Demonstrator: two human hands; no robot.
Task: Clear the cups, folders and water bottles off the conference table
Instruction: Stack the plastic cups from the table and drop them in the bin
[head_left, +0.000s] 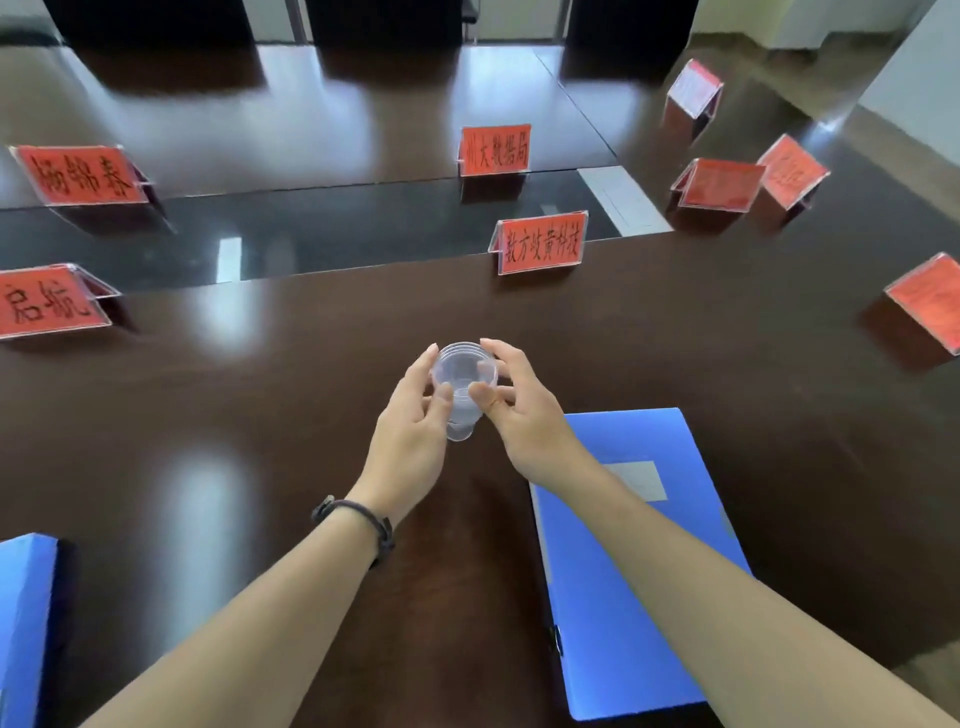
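A stack of clear plastic cups stands at the middle of the dark conference table. My left hand wraps its left side, thumb and fingers against the wall. My right hand presses the right side, fingers over the rim. A blue folder lies flat under my right forearm. A second blue folder shows at the lower left edge, partly cut off.
Several red name cards in clear stands dot the table: two at the left, two in the middle, several at the right. A glossy black strip runs across the table's centre. Dark chairs stand behind the far edge.
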